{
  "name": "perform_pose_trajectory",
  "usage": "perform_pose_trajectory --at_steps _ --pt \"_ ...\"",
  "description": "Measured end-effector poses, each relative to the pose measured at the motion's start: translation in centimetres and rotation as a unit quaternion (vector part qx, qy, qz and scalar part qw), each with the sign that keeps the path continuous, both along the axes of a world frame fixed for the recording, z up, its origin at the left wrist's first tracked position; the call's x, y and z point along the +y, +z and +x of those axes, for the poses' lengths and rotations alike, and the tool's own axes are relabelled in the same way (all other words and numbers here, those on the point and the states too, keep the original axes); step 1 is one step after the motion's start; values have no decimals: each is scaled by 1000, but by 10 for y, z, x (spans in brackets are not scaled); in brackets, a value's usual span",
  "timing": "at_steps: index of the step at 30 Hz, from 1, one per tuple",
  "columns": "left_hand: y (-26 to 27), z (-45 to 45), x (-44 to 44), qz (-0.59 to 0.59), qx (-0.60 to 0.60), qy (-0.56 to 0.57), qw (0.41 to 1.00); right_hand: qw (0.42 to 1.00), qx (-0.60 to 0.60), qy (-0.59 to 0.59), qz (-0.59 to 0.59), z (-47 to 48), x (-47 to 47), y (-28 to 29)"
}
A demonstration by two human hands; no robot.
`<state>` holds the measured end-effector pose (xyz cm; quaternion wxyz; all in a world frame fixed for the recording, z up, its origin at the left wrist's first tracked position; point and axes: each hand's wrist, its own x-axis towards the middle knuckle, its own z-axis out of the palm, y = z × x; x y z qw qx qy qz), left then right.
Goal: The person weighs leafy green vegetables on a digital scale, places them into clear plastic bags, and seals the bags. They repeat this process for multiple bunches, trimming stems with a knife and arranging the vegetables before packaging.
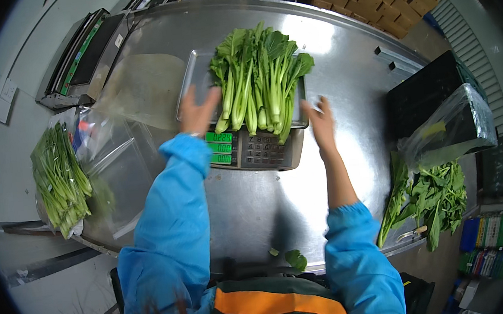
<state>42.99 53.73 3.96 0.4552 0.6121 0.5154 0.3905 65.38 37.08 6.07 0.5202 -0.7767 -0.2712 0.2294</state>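
A bunch of leafy green vegetables with thick pale stalks (256,84) lies on the metal tray (187,79) of a digital weighing scale (269,153). The stalk ends point towards me and hang a little over the keypad. My left hand (199,110), slightly blurred, is over the tray's left part with fingers spread and holds nothing. On the other side, my right hand (320,121) is just right of the tray, fingers apart, with nothing in it. Green digits glow on the scale's display (220,148).
Bagged greens (60,180) and clear plastic bags (119,156) lie left, below a sealing machine (87,59). At right are a dark crate (427,94), loose greens (441,193) and a knife with a wooden handle (415,232). Leaf scraps (295,260) lie at the near edge.
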Motion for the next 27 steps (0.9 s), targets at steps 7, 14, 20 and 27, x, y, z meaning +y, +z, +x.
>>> perform_pose_trajectory --at_steps 7,14,20,27 --pt "-88 -177 88 -137 123 289 939 981 87 -159 -64 46 -255 -79" --pt "-148 -274 125 -127 -284 105 945 946 93 -217 -223 4 -429 -80" --pt "11 -360 -28 10 -135 163 977 971 -14 -173 -162 -34 -449 -102" --pt "-41 -404 -193 -96 -5 150 984 992 -82 -79 -50 -18 -266 -65"
